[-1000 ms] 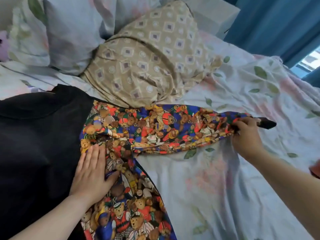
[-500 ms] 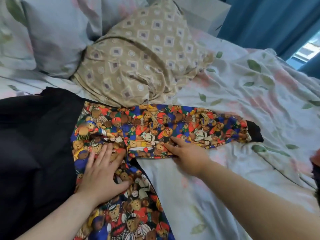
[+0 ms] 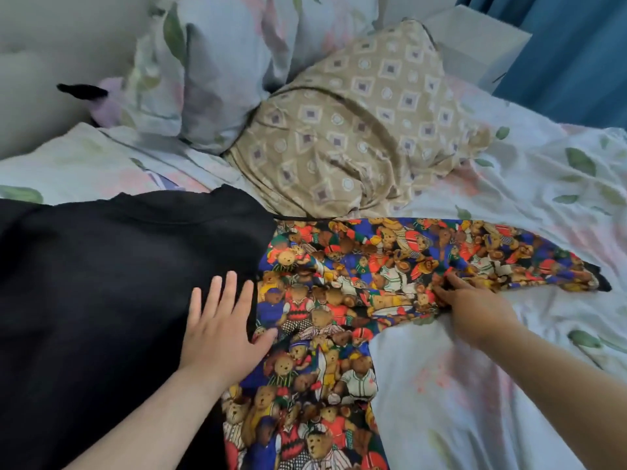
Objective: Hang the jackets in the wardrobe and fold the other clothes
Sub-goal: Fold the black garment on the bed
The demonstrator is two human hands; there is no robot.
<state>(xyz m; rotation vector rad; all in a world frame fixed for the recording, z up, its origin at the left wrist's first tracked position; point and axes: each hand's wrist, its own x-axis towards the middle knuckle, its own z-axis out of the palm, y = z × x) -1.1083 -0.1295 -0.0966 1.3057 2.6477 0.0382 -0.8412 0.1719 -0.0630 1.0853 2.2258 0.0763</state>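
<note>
Lays the left hand [image 3: 220, 329] flat on the black cloth [image 3: 101, 283], fingers straight and spread, gripping nothing, with the thumb reaching across the seam onto the teddy-bear print garment [image 3: 315, 368]. Sets the right hand [image 3: 475, 307] at the lower edge of that garment's sleeve [image 3: 441, 252], index finger stretched out onto the print and the other fingertips lost among the folds; cannot tell whether it pinches the cloth or only presses it. Keeps both forearms coming in from the bottom of the view, well apart, with the garment's body between them. Spread on the bed, print side up: body with its long axis running from the shoulder down toward the near edge of the view, sleeve with its long axis running crosswise, left to right, nearly level and slightly rumpled. Ends on the right in a dark cuff [image 3: 600, 283], pointing away from the black cloth and toward the bed's right side. Meets the black cloth along the left edge of the print, touching it; covers most of the left half of the bed. Under all of it, a pale floral bed sheet [image 3: 475, 385], wrinkled beneath the right forearm. Just beyond the sleeve, touching its upper edge, a tan pillow [image 3: 356, 130] with a square and circle pattern, leaning against floral pillows [image 3: 237, 62] at the head of the bed. Farther back on the right, a white box [image 3: 475, 39] and a blue curtain [image 3: 576, 45].
</note>
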